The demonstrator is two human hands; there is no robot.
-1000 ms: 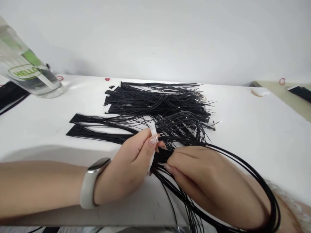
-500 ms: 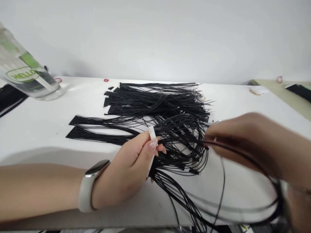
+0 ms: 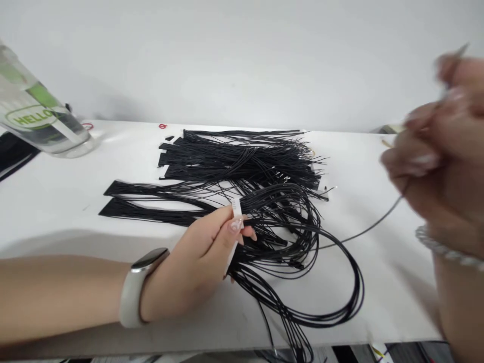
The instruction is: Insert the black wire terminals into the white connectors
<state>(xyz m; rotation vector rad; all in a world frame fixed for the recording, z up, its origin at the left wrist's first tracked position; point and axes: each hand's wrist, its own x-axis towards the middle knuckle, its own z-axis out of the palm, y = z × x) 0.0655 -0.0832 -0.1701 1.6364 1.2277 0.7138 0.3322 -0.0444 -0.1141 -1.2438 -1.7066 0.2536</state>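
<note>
— What's the largest thing around the hands?
— A white table (image 3: 381, 297) runs under both of them, with a pale wall (image 3: 242, 60) behind. Well beyond the left hand (image 3: 196, 257) lies a heap of black wires (image 3: 238, 161), and to that hand's left two flat black wire bunches (image 3: 143, 201) stretch away from it.
— What is that hand doing?
— It's closed, gripping a bundle of black wires (image 3: 260, 237), with a white paper strip (image 3: 236, 214) upright against the fingers. The bundle fans out right of the hand into a wide loop (image 3: 340, 302), and some strands drop past the table edge below it.
— And the right hand?
— The right hand (image 3: 434, 156) is raised far to the right of the left one, blurred by motion. Its fingers look drawn together, and a thin grey wire (image 3: 363, 229) runs from the loop up to them, but I can't tell whether they're gripping it. A beaded bracelet (image 3: 442, 249) circles that wrist.
— Anything else nearby?
— The loop lies between the hands. Far to the left of the left hand stands a clear bottle (image 3: 38, 113) with green HELLO lettering. A pale smart band (image 3: 132, 287) sits on the left wrist, and a small red rubber band (image 3: 162, 126) lies beyond the heap
</note>
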